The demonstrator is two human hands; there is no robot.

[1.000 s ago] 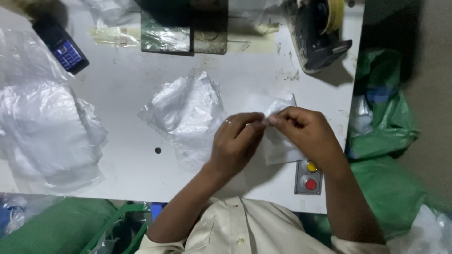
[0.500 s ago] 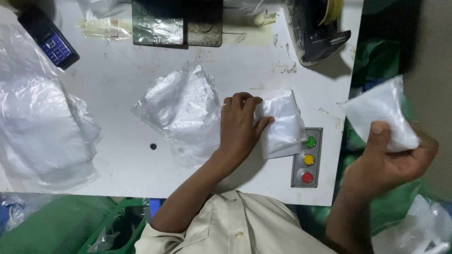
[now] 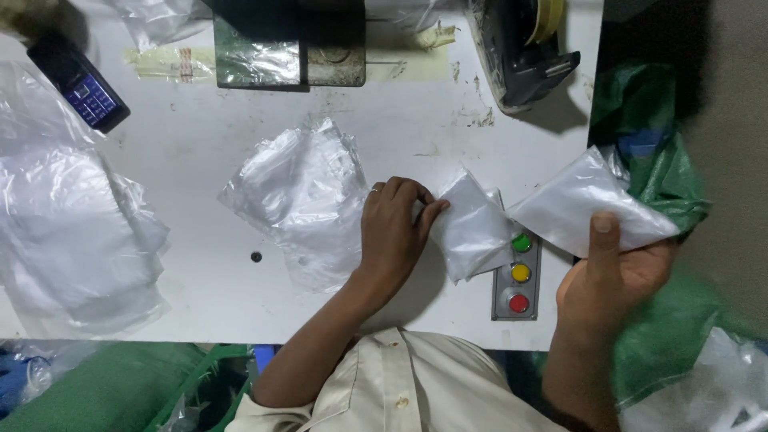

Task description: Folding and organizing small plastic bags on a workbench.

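A person in a cream button-up shirt (image 3: 400, 384) sits at a white table (image 3: 200, 296), seen from above. Nearest the viewer, at the table's right edge, the right hand (image 3: 612, 280) is raised just off the table, fingers curled and thumb pressed on top, gripping the corner of a flat white plastic pouch (image 3: 580, 210). The pouch is tilted and fans out up and to the left from the grip, above a green sack (image 3: 652, 144) that sits beside the table.

Just left of it, a grey control box (image 3: 518, 276) lies on the table with three round buttons in a column: green, yellow, red. A second white pouch (image 3: 472, 228) lies partly over the top of this box. The left hand (image 3: 392, 228) rests palm down on the table, fingers bent, with its fingertips pinching or pressing the left edge of that second pouch; a ring is on one finger.

Left of the left hand, touching it, lies a crumpled pile of clear plastic bags (image 3: 296, 196). A larger heap of clear plastic (image 3: 72, 240) covers the table's left side.

At the far edge, from left to right, are a dark handheld calculator (image 3: 78, 82), a dark metal machine base (image 3: 288, 48), and a black tape dispenser (image 3: 524, 52).
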